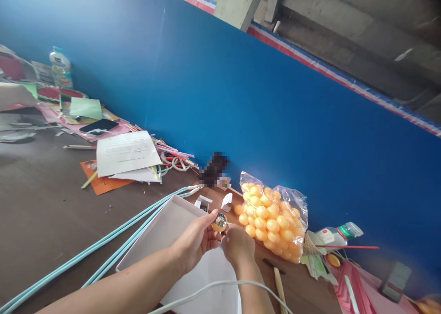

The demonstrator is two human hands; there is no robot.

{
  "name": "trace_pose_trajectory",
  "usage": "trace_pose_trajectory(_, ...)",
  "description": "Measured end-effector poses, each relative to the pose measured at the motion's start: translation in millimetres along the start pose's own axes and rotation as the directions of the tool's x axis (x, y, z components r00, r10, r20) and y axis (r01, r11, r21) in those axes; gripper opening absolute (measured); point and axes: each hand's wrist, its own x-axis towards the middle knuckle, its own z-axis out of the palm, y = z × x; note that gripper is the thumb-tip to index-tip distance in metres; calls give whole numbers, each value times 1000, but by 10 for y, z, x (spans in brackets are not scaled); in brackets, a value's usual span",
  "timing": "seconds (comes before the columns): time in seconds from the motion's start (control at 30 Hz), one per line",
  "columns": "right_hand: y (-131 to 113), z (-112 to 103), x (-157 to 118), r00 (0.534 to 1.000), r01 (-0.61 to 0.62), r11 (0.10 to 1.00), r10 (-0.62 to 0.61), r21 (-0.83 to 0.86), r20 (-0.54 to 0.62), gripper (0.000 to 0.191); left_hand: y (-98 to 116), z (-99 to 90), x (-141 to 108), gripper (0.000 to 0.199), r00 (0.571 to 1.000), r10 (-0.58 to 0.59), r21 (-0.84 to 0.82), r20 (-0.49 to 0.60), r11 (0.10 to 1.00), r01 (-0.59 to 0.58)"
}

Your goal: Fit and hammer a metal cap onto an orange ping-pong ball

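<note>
**Shiny ball (219, 222) in left hand (192, 244)**

The left grip is nearly closed, the ball held between thumb and fingers, above the white box (215, 277). The right hand (239, 246) is curled just beside the ball; whether it holds something, I cannot tell. On the surface (65, 208), the bag (275, 222) contains orange balls.

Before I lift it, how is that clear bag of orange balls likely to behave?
The clear bag looks thin and crinkled, so I'd expect it to sag and change shape rather than stay stiff. The orange balls are smooth and round, so they would probably shift about inside. If they are hollow, which I can't see, it may feel light for its bulk.
</note>
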Motion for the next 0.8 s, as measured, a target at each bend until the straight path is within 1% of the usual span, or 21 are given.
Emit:
trace_pose_trajectory(0.13,16,-93,-70,998,-46,999,47,12,-49,20,-3,-16,11,33,1000,7,-12,7,1000,-7)
trace_pose_trajectory(0.17,29,-124,-102,995,-62,997,65,43,-74,20,-2,-16,12,33,1000,6,-22,5,1000,-6)
trace_pose_trajectory(0.2,46,-152,-139,991,-67,992,79,110,-106,21,-3,-15,13,32,1000,4,-32,1,999,-3)
trace_pose_trajectory(0.23,64,-174,-177,986,-55,975,87,215,-140,21,-5,-14,15,31,1000,2,-42,-5,999,-2)
trace_pose_trajectory(0.27,80,-187,-216,981,-25,937,90,347,-171,21,-9,-15,18,30,1000,-1,-51,-11,999,0)
trace_pose_trajectory(0.3,93,-190,-253,977,13,870,93,492,-190,22,-16,-18,22,30,1000,-4,-58,-17,998,3)
trace_pose_trajectory(0.37,104,-170,-318,976,66,676,108,734,-188,25,-34,-30,33,31,1000,-13,-74,-17,997,11)
trace_pose_trajectory(0.43,94,-129,-371,976,81,468,140,880,-165,30,-48,-44,41,30,1000,-20,-93,-11,996,19)
trace_pose_trajectory(0.47,83,-108,-394,975,85,379,160,921,-156,30,-49,-48,43,30,1000,-26,-103,-6,994,25)
trace_pose_trajectory(0.5,70,-88,-415,973,89,308,177,947,-149,30,-47,-50,42,30,999,-34,-114,0,993,34)
trace_pose_trajectory(0.57,41,-61,-450,970,95,212,201,973,-138,29,-31,-44,36,31,999,-53,-133,14,990,54)
trace_pose_trajectory(0.7,-7,-55,-484,962,117,68,239,991,-130,28,2,-24,22,32,996,-76,-160,38,984,81)
trace_pose_trajectory(0.77,-25,-65,-487,955,136,13,266,991,-134,29,4,-22,19,32,996,-86,-173,40,981,91)
trace_pose_trajectory(0.8,-32,-69,-488,952,141,1,276,990,-136,30,3,-23,18,31,995,-90,-179,38,979,96)
